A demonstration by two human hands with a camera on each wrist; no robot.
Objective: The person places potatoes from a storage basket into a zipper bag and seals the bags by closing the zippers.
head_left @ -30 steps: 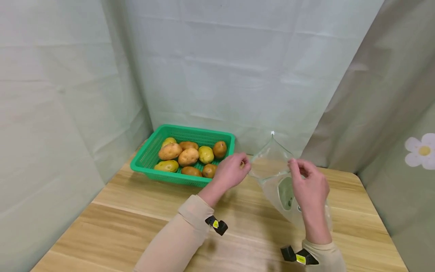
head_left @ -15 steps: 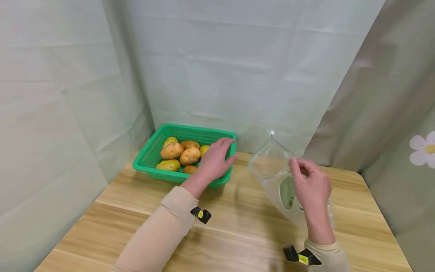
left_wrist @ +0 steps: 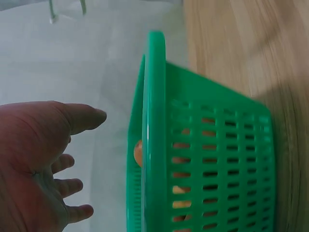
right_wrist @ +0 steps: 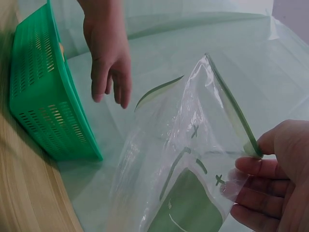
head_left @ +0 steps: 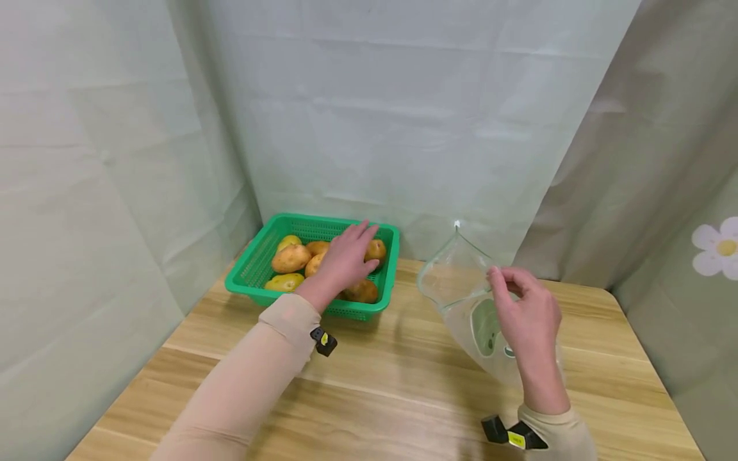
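- Since only the right hand (head_left: 527,314) holds the clear zip bag (head_left: 473,307), pinching one side of its rim between thumb and fingertips, the mouth could sag or fold shut; the thin film has nothing else propping it open.
- If a potato were dropped in from the far left, its weight could likely tug the rim out of that light pinch, and the bag would slump onto the wooden table (head_left: 403,384).
- Should the left hand (head_left: 344,259) grab carelessly, a round potato could roll off the pile, or the light green basket (head_left: 254,272) could skid towards the backdrop.
- Left hand: stretched out over the basket at the far left of the table, fingers straight and spread, palm down above the potatoes (head_left: 291,257), gripping nothing; whether it touches one I cannot tell.
- Right hand: raised at the near right, wrist bent back, thumb and curled fingers clamped on the bag's rim, which stands open facing the basket; the bag's lower part rests on the table, apart from the basket.
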